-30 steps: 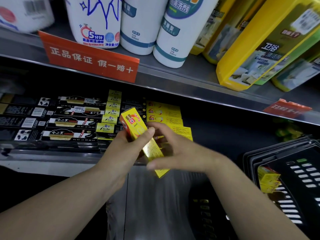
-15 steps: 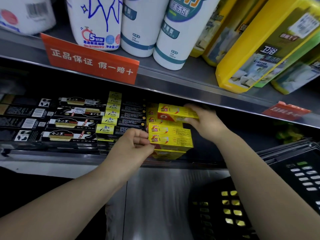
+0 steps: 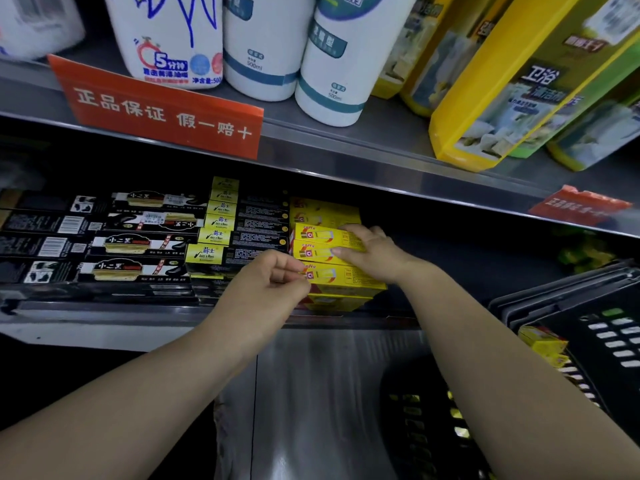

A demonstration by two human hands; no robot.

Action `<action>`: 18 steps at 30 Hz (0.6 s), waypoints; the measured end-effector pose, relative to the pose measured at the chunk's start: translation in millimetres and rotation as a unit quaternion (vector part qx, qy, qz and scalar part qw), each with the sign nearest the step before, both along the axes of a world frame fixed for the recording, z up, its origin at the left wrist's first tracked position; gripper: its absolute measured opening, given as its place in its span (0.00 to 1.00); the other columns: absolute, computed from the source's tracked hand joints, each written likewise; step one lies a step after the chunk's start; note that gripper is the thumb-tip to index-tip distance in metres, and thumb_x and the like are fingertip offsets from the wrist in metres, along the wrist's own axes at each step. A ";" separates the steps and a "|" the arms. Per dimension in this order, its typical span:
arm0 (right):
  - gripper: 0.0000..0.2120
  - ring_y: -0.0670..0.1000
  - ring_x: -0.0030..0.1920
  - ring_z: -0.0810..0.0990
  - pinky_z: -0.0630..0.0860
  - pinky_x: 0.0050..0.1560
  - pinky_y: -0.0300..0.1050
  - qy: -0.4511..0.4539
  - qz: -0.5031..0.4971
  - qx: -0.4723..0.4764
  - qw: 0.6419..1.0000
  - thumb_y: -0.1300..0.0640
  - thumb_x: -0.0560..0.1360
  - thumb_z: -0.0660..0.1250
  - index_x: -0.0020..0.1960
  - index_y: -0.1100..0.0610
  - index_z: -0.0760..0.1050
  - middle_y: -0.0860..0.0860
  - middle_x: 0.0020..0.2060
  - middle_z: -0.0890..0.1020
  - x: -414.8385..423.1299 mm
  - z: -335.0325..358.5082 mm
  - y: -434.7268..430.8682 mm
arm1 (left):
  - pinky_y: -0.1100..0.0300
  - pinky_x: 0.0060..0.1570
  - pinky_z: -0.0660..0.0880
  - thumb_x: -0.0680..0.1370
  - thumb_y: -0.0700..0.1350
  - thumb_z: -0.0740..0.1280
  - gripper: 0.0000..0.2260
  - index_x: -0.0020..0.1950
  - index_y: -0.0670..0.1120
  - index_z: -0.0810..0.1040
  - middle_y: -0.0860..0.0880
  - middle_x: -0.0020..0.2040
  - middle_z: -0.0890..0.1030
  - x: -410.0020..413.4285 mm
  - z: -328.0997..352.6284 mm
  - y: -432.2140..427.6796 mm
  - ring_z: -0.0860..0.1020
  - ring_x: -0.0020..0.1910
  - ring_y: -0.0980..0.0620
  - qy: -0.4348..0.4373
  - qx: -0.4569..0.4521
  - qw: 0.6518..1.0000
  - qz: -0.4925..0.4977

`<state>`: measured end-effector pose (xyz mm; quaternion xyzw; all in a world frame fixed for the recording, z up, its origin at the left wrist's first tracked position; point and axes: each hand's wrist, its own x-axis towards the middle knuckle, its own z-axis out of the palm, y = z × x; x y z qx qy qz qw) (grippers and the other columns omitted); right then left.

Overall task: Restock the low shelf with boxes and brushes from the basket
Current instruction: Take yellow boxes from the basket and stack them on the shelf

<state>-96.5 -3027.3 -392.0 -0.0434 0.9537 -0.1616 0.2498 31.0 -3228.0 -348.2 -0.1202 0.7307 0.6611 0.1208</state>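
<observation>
On the low shelf [image 3: 104, 311], black boxes [image 3: 138, 244] read 小二黑, and the yellow-ended boxes [image 3: 209, 254] beside them read 爵士. The red sign [image 3: 162, 112] above says 正品保证 假一赔十. The left hand [image 3: 273, 284], fingers curled, meets the 9 o'clock end of the yellow boxes [image 3: 322, 252]; whether it pinches one I cannot tell. Their long axis runs 9 to 3. The right hand [image 3: 372, 256] lies flat on top, fingers fairly straight. The basket [image 3: 568, 292], at its 4 o'clock and nearer that hand, holds spare boxes [image 3: 542, 344].

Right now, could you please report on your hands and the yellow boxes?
Left grip curled at end of front yellow cardboard box, hold unclear. Right grip flat on yellow boxes behind. Nothing blocking.
</observation>
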 end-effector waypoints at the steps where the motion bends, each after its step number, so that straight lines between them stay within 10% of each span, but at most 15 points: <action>1: 0.32 0.60 0.71 0.60 0.61 0.71 0.53 0.002 -0.009 -0.011 1.000 0.36 0.74 0.62 0.74 0.42 0.56 0.57 0.71 0.59 3.6 0.1 -0.6 | 0.80 0.31 0.67 0.76 0.42 0.66 0.06 0.51 0.51 0.76 0.54 0.46 0.79 0.7 1.8 1.9 0.76 0.42 0.61 0.000 0.002 1.000 -0.001; 6: 0.35 0.59 0.70 0.64 0.63 0.71 0.50 0.038 -0.037 -0.018 0.998 0.43 0.75 0.65 0.76 0.50 0.53 0.58 0.72 0.59 23.0 28.5 1.6 | 0.79 0.32 0.67 0.76 0.42 0.65 0.05 0.50 0.50 0.76 0.52 0.46 0.79 6.1 14.2 18.3 0.76 0.43 0.60 0.021 -0.005 0.999 -0.025; 12: 0.16 0.49 0.63 0.70 0.65 0.65 0.41 0.111 -0.028 -0.124 0.986 0.52 0.75 0.67 0.62 0.49 0.73 0.50 0.59 0.72 94.3 92.5 42.2 | 0.76 0.40 0.69 0.76 0.38 0.65 0.05 0.48 0.48 0.77 0.53 0.43 0.78 16.7 37.6 63.0 0.75 0.41 0.59 0.124 -0.023 0.986 -0.110; 18: 0.11 0.48 0.53 0.78 0.72 0.57 0.40 0.233 -0.147 -0.237 0.932 0.63 0.75 0.67 0.50 0.48 0.76 0.48 0.51 0.78 163.5 120.0 107.4 | 0.64 0.52 0.70 0.75 0.44 0.66 0.06 0.51 0.52 0.75 0.55 0.48 0.78 29.9 59.6 136.6 0.75 0.49 0.57 0.279 -0.108 0.919 -0.255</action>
